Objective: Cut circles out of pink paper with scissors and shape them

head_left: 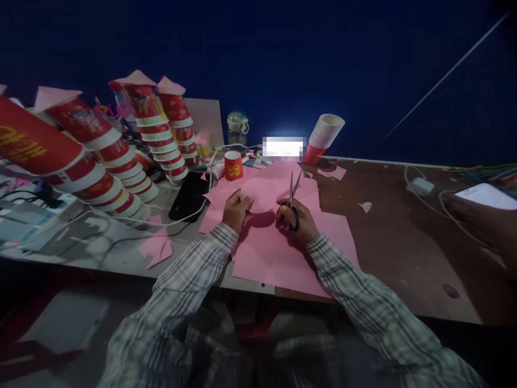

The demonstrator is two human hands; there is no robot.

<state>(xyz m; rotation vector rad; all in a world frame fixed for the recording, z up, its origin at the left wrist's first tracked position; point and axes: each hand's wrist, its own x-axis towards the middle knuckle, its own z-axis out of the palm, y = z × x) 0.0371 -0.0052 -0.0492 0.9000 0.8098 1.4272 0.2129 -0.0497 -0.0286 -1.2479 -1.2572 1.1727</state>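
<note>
Between the thumb and fingers of my left hand (237, 210) is the edge of a round pink paper disc (260, 195), raised a little above the desk. My right hand (297, 220) is closed around the dark handles of a pair of scissors (294, 196). Their blades are slightly apart and point away from me, to the right of the disc. Large pink paper sheets (274, 258) lie under both hands. Just beyond the disc a red paper cup (233, 166) stands upside down.
Towers of stacked red cups with pink paper cones (151, 129) stand at the left. A black phone (188, 196), a cable and pink scraps (157, 248) lie nearby. Leaning cups (325, 137) and a bottle (237, 129) are at the back. Another person's hand holds a lit phone (490, 195) at right.
</note>
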